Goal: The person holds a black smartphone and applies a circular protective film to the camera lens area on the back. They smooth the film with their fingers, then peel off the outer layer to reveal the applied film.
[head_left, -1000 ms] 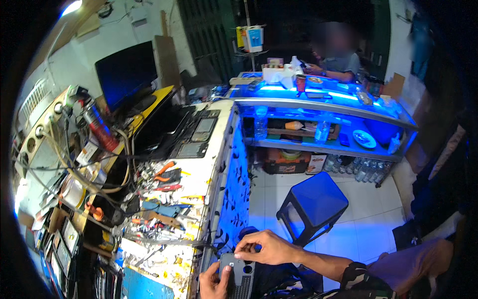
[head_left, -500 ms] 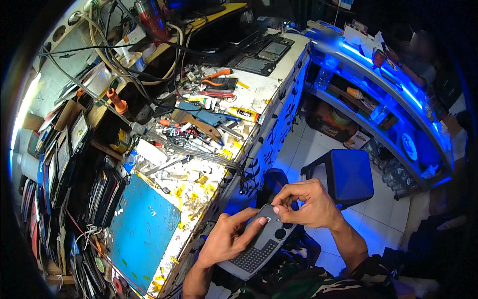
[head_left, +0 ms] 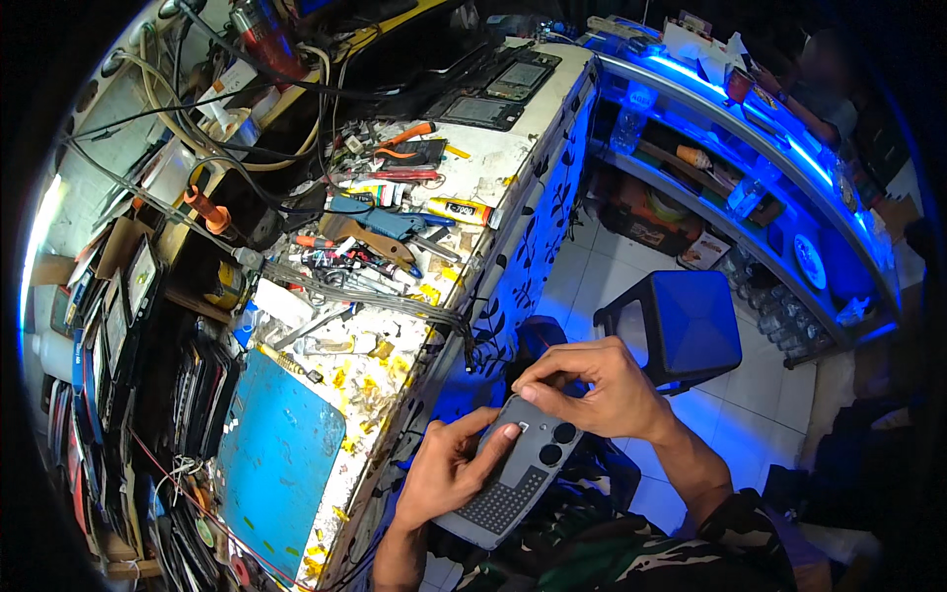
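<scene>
Right hand (head_left: 610, 392) shifted along grey panel (head_left: 520, 474); yellow tube (head_left: 463, 211) bears print.

The left forearm (head_left: 400, 557) rises from the lower edge; the left hand (head_left: 449, 472) grips with its thumb extended and its fingers bent. The right forearm (head_left: 698, 477) slants inward, and the right hand (head_left: 600, 387) (slightly higher) brings thumb and forefinger tips together.

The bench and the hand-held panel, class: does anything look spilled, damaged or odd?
Yes. Tools lie in a jumbled heap. Cables cross the bench and poke past its edge, where they could snag. Yellow scraps litter the surface beside the mat, as if unswept. The panel in the left hand shows no obvious damage.
</scene>
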Tool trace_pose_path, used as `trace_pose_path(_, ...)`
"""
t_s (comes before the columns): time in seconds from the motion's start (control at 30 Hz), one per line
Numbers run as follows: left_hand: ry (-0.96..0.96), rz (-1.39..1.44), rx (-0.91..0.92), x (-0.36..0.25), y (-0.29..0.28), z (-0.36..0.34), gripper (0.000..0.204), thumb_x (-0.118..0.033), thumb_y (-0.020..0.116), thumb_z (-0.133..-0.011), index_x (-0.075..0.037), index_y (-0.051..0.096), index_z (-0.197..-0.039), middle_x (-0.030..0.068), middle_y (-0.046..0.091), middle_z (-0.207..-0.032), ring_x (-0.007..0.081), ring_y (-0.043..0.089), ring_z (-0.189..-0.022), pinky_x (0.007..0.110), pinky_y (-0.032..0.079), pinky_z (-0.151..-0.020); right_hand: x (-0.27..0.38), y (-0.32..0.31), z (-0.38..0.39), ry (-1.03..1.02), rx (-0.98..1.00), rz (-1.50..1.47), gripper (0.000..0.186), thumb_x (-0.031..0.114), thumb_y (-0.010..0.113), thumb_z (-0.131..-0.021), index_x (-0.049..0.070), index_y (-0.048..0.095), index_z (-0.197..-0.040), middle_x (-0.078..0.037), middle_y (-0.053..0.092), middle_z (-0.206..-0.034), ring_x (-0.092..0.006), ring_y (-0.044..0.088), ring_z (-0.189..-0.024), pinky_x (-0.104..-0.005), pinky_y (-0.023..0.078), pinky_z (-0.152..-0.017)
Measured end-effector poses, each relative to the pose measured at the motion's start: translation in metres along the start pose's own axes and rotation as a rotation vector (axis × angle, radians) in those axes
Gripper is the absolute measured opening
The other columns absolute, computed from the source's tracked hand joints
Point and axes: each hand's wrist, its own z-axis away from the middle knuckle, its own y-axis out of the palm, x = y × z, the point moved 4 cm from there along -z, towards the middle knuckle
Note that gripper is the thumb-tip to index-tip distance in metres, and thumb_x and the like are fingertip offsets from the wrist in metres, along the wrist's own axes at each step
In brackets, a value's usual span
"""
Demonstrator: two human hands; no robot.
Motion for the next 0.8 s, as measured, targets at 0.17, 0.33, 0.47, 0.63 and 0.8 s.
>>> trace_pose_path(0.17, -0.04, -0.112, -0.066, -0.007, 0.0, 0.002, 0.021, -0.02, 0.063, -0.09, -0.001, 0.066, -0.097, 0.0075, 0.042, -0.048, 0.0098, 0.035, -0.039, 0.029, 0.027, -0.04, 0.014, 0.003, -0.003, -0.336, 0.016, 0.39, 0.011, 0.004, 0.071, -0.077, -0.002, 0.064, -0.083, -0.009, 0.065, -0.076, -0.0206, 0.062, -0.064, -0.0295, 0.05, -0.058)
trace_pose_path(0.33, 0.007, -0.285, -0.177, -0.015, 0.0, 0.008, 0.023, -0.021, 0.062, -0.09, 0.0, 0.065, -0.099, 0.0141, 0.049, -0.051, 0.0201, 0.04, -0.039, 0.034, 0.031, -0.043, 0.005, 0.011, -0.009, -0.3, 0.066, 0.403, 0.014, 0.005, 0.071, -0.072, -0.001, 0.06, -0.079, -0.007, 0.06, -0.07, -0.0176, 0.057, -0.06, -0.0293, 0.048, -0.058)
trace_pose_path(0.47, -0.11, -0.181, -0.128, -0.002, -0.005, 0.009, 0.027, -0.023, 0.063, -0.09, 0.0, 0.065, -0.103, 0.0125, 0.046, -0.049, 0.0167, 0.038, -0.04, 0.033, 0.029, -0.042, -0.023, 0.019, -0.014, 0.057, 0.068, -0.084, 0.014, 0.005, 0.07, -0.072, -0.002, 0.06, -0.079, -0.006, 0.059, -0.065, -0.0088, 0.057, -0.059, -0.0246, 0.046, -0.056)
trace_pose_path(0.63, -0.105, -0.192, -0.156, 0.006, -0.004, 0.006, 0.028, -0.023, 0.063, -0.09, 0.001, 0.064, -0.106, 0.0099, 0.042, -0.046, 0.0132, 0.034, -0.039, 0.033, 0.027, -0.041, -0.044, 0.038, -0.005, 0.156, -0.174, -0.311, 0.011, -0.002, 0.068, -0.069, 0.0, 0.059, -0.075, -0.004, 0.058, -0.068, -0.0096, 0.055, -0.058, -0.0239, 0.045, -0.054)
trace_pose_path(0.8, -0.087, -0.199, -0.192, 0.002, 0.002, 0.007, 0.027, -0.021, 0.062, -0.091, 0.0, 0.064, -0.107, 0.0086, 0.039, -0.044, 0.0122, 0.033, -0.038, 0.032, 0.026, -0.04, -0.025, 0.035, 0.0, -0.345, -0.347, 0.334, 0.013, 0.0, 0.07, -0.068, 0.002, 0.057, -0.072, -0.007, 0.058, -0.067, -0.0176, 0.056, -0.055, -0.0277, 0.046, -0.051)
